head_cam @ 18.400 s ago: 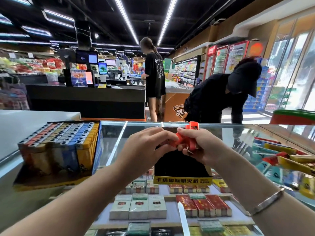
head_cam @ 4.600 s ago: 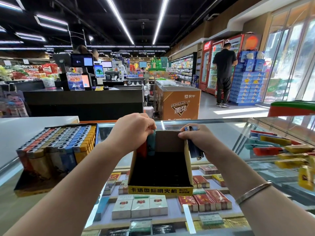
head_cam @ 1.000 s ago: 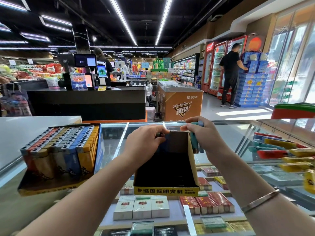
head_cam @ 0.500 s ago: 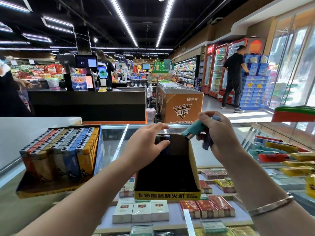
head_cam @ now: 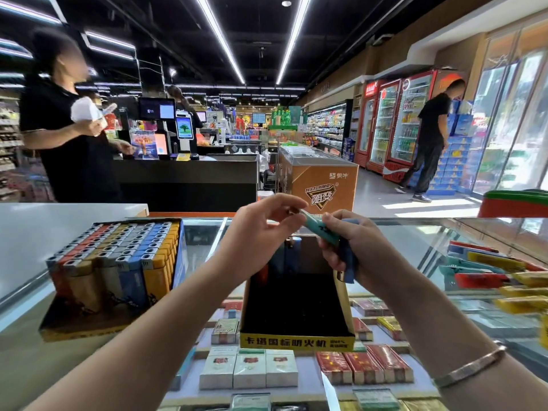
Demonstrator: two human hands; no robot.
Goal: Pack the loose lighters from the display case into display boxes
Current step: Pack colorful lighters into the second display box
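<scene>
Head view:
Left hand (head_cam: 261, 232): raised over the open display box (head_cam: 298, 312), fingertips pinching the end of the teal lighter (head_cam: 318, 228).
Right hand (head_cam: 358, 250): clasping the teal lighter and a blue lighter (head_cam: 347, 262).
Open display box: mid glass counter (head_cam: 415, 241), few lighters at its far end.
Full display box (head_cam: 118, 262): near the counter's left edge.
Loose lighters (head_cam: 498, 274): toward the right edge.
</scene>
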